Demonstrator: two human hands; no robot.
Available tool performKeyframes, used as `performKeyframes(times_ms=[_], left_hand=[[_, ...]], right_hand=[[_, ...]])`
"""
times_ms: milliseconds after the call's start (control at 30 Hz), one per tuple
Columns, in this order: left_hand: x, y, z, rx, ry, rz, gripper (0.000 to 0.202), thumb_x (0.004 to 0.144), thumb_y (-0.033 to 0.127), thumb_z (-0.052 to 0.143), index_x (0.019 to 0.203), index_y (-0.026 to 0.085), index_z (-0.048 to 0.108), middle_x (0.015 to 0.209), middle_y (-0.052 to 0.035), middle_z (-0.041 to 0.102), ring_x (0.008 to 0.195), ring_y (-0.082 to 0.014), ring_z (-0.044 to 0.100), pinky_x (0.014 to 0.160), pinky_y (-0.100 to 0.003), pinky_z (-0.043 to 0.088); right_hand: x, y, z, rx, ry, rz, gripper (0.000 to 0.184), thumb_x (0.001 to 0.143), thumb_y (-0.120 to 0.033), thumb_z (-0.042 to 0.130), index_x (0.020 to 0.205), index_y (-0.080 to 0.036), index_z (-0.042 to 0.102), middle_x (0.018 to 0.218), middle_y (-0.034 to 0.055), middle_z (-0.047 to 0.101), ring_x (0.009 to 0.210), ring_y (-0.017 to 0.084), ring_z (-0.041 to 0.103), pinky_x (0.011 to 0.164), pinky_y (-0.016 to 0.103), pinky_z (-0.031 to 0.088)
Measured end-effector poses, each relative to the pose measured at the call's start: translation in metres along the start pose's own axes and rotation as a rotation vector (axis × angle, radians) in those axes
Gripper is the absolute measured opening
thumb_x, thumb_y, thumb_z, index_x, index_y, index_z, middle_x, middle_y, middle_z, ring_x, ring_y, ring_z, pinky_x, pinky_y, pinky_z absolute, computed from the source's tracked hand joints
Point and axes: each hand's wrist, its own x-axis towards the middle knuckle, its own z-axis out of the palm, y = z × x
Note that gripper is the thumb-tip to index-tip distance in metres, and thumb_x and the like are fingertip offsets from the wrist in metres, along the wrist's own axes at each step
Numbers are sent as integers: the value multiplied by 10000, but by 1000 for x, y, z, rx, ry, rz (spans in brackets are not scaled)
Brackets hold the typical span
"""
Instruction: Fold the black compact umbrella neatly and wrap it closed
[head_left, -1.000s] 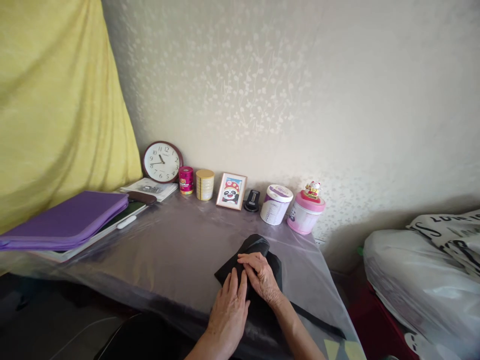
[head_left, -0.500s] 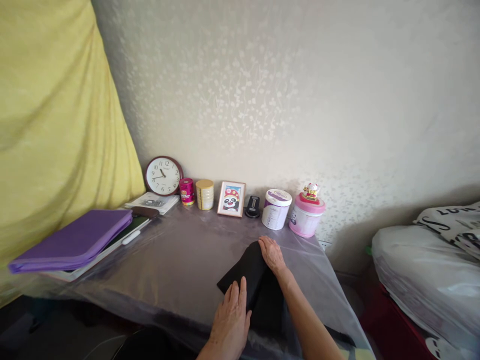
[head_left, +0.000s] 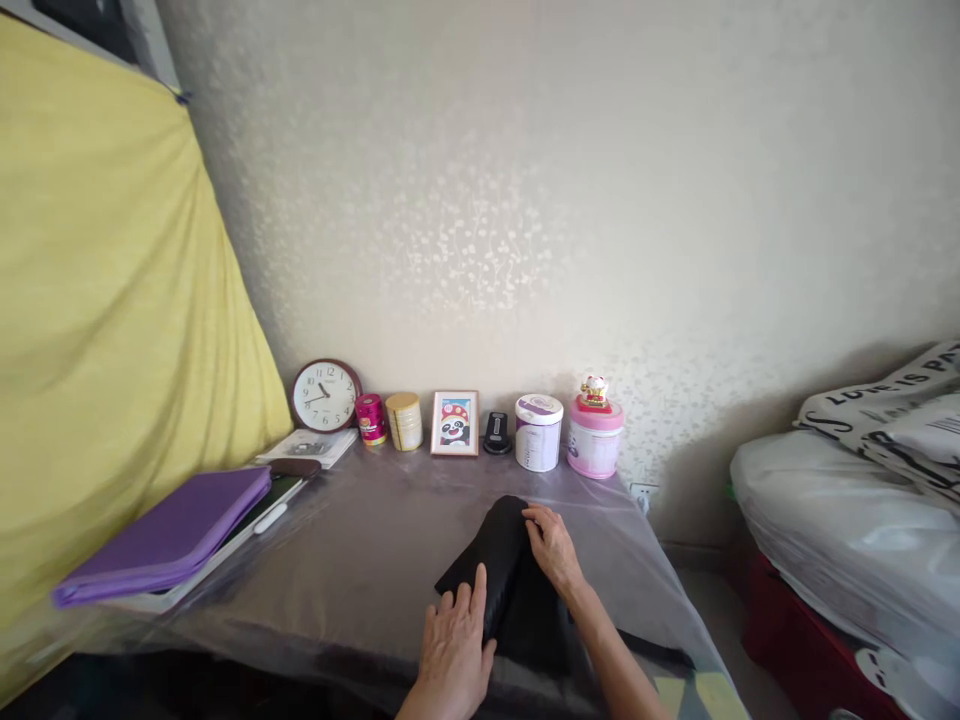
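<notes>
A folded black cloth (head_left: 487,550) lies on the plastic-covered table close to me, with a thin black strap (head_left: 652,650) trailing out to its right. My left hand (head_left: 454,640) rests on the lower left part of the cloth, fingers stretched and spread. At the cloth's upper right edge, my right hand (head_left: 553,545) has its fingers curled and pinching the fabric. The right forearm passes over the strap's near end, hiding part of it.
Along the wall stand a clock (head_left: 325,396), a pink tin (head_left: 370,419), a yellow-lidded jar (head_left: 405,421), a panda picture (head_left: 455,424), a black device (head_left: 496,433) and two tubs (head_left: 538,440), one topped by a cat figurine (head_left: 595,393). A purple folder (head_left: 165,530) lies left.
The camera view has tilted up, so the table things sit lower. My right hand's fingers have curled more at the cloth's edge; the left hand stays on the cloth.
</notes>
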Motion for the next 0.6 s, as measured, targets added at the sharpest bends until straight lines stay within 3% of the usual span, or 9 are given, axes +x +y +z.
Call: performKeyframes(times_ms=[67, 167, 333, 500, 600], left_hand=[[-1, 1, -8, 8, -67, -22, 816, 720, 140, 454, 1378, 259, -13, 1322, -84, 393, 1152, -305, 394, 939, -475, 309], [0, 5, -17, -19, -147, -14, 888, 664, 62, 452, 1379, 238, -45, 1338, -115, 359, 1073, -268, 480, 867, -397, 394], [4, 8, -20, -214, -164, -75, 915, 614, -14, 437, 1392, 213, 13, 1380, -188, 254, 1021, -254, 534, 834, -347, 410], [6, -1, -32, -401, -130, -82, 833, 643, 43, 442, 1391, 154, 95, 1306, -149, 371, 1035, -187, 519, 844, -257, 403], [-1, -9, -52, -555, -154, -79, 788, 679, 125, 414, 1390, 203, 83, 1216, -125, 467, 786, -146, 589, 619, -240, 462]], right_hand=[[-8, 9, -8, 71, 17, 43, 264, 780, -218, 403, 880, -189, 645, 1029, 79, 634, 977, 207, 565, 903, 379, 414], [-25, 20, -20, 174, 33, 133, 258, 762, -265, 410, 853, -201, 643, 954, 65, 656, 909, 200, 596, 852, 351, 450], [-45, 28, -37, 263, 32, 274, 277, 727, -349, 433, 811, -200, 651, 874, 63, 680, 839, 210, 624, 785, 335, 477], [-57, 29, -53, 302, 14, 350, 316, 689, -390, 442, 813, -187, 650, 846, 65, 685, 825, 222, 626, 788, 339, 462], [-57, 35, -58, 386, 40, 438, 315, 662, -373, 440, 823, -181, 631, 806, 63, 683, 808, 220, 633, 761, 336, 466]])
